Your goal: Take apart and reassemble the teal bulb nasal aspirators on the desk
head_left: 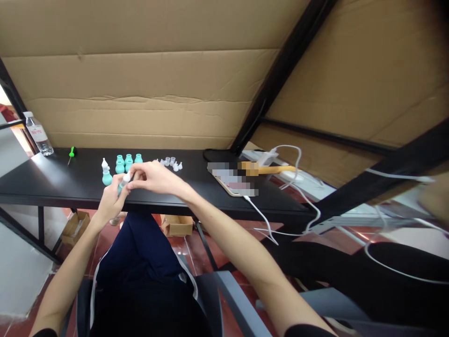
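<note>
Fingers of the left hand point(112, 195) clamped on a teal bulb point(121, 187); its white nozzle point(126, 178) left exposed above. Right-hand fingers curled close together at the nozzle's right side; whether it is gripped by them cannot be told. Bulb held above the table's near edge, between the hands, mostly covered by the left. Long axis near upright, top tilted right. Right hand point(154, 177) reached in from the right.

Black table point(82, 185): 1 nozzle-topped bulb point(107, 178) stood just left; clustered teal bulbs point(119, 167) on the far side; small pale parts point(176, 166) scattered farther right. Screwdriver point(72, 152) laid far left. Table backed by cardboard point(140, 77).
</note>
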Available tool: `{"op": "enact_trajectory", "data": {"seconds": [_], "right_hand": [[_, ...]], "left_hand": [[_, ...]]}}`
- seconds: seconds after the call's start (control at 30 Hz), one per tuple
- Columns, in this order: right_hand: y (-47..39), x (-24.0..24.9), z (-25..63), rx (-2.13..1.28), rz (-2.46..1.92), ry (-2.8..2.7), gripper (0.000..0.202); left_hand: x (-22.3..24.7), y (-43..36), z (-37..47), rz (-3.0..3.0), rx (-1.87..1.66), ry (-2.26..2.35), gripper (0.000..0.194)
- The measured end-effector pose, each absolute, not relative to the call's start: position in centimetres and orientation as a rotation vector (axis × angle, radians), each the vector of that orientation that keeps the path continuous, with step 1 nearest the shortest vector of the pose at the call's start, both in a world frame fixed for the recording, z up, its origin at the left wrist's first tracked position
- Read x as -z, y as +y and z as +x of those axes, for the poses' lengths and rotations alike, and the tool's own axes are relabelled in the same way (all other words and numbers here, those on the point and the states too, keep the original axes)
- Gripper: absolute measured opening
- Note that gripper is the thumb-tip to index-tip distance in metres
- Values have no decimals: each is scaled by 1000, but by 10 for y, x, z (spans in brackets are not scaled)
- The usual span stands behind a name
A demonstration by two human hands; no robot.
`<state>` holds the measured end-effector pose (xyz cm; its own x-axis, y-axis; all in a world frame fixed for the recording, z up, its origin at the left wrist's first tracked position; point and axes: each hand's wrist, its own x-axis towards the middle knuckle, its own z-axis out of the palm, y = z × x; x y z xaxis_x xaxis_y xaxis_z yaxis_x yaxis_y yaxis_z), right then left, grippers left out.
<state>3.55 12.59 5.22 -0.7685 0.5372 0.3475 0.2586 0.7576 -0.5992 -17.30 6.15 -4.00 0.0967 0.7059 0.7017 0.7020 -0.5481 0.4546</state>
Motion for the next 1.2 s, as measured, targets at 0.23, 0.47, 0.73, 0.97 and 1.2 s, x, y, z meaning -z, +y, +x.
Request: {"op": "enact_trajectory", "data": {"seconds": [0.23, 0.47, 0.73, 0.97, 1.2], "right_hand": [[214, -49, 82, -244, -875, -2068, 21], [287, 1, 126, -144, -1146, -1723, 15], [298, 8, 139, -163, -1161, -2047, 31], [294, 6, 141, -249, -1158, -2216, 19], [296, 3, 140, -300, -1170, -2201, 12]], "left_hand": [[13, 44, -209, 2133, -1831, 1202, 29], [17, 71, -274, 2030, -1864, 1630, 30], [25, 85, -282, 1953, -1662, 2029, 32], [33, 93, -289, 1775, -1709, 2218, 33], [36, 92, -292, 1711, -1723, 2182, 44]]}}
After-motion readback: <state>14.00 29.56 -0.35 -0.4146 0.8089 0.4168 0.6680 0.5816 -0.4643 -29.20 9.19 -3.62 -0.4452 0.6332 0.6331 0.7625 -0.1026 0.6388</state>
